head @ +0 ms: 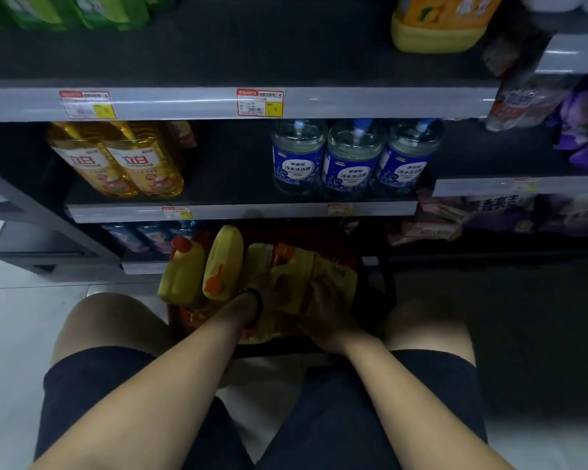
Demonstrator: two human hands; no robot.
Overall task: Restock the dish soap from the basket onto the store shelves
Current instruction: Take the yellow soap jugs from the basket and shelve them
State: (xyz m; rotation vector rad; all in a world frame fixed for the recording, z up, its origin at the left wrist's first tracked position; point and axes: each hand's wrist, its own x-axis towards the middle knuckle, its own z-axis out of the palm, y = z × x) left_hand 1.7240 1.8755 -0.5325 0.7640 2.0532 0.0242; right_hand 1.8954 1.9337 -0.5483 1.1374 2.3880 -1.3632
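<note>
A crouching person is reaching into the basket [179, 318] at lower centre, the right grip [323, 313] clasping a soap bottle [333, 273] lying there; whether the left grip [255, 296] is clenched cannot be told.

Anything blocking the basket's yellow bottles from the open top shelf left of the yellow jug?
Nothing visible does. The top shelf is bare left of the yellow jug, and the yellow bottles lie uncovered in the basket.
</note>
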